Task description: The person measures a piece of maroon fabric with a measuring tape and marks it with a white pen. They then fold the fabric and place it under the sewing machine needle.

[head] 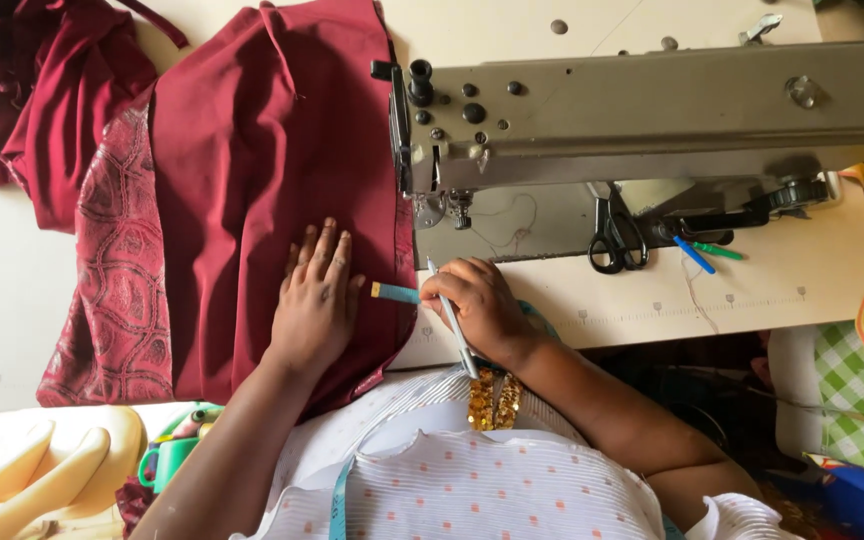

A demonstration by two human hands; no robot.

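Left hand [315, 295] is lying flat on the maroon fabric [262, 190], palm down, fingers straight and close together, pointing toward 12 o'clock. The fabric covers the left half of the table [2, 290] and runs right up to the needle end of the sewing machine [652, 110]. At its 9 o'clock edge there's a strip of patterned red cloth [112, 290] with a swirly shiny print.

Right hand [480, 305] sits just at 3 o'clock of the left one, at the fabric's edge. Its fingers are curled in and pinching a pen [452, 320], which lies slanted across the hand with its tip toward 11 o'clock. A teal measuring tape [395, 292] pokes out between the two hands; can't really tell if the right hand is gripping that too.

Under the machine arm, at about 2 o'clock from the right hand, are black scissors [615, 235] and a blue pen [694, 254] next to a green one [718, 250]. More maroon cloth is bunched up at the far 10 o'clock corner.
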